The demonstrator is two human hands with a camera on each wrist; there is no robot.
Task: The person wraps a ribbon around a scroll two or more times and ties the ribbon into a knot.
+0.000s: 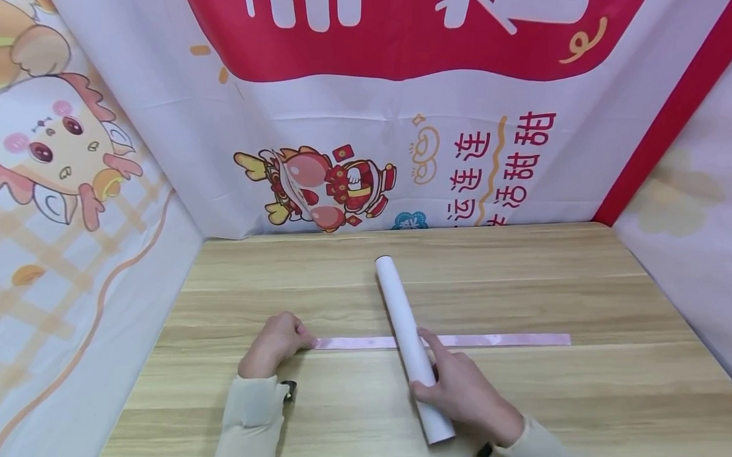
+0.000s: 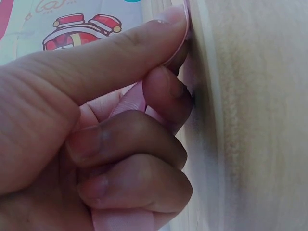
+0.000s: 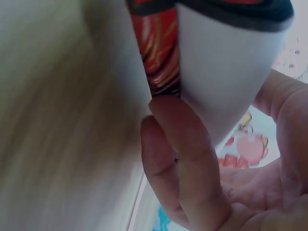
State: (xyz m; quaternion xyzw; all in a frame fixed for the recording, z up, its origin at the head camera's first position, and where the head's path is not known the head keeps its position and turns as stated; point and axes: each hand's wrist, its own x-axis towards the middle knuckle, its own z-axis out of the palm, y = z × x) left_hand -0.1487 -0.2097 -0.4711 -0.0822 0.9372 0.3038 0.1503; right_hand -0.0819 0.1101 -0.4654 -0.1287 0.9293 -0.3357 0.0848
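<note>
A white paper roll (image 1: 400, 317), likely a rolled-up sheet, lies slantwise over a pink ribbon (image 1: 513, 339) that stretches across the wooden table. My right hand (image 1: 465, 388) grips the roll near its front end, with the thumb on one side and fingers on the other. In the right wrist view, a red printed strip (image 3: 161, 55) shows along the edge of the roll (image 3: 224, 72). My left hand (image 1: 277, 343) pinches the ribbon's left end between thumb and forefinger. A length of ribbon (image 2: 129, 102) also passes through its curled fingers in the left wrist view.
The wooden table (image 1: 267, 279) meets a white printed cloth (image 1: 340, 106) hanging along its back. More printed cloth (image 1: 92, 266) hangs at the left side, and another cloth (image 1: 694, 179) borders the right.
</note>
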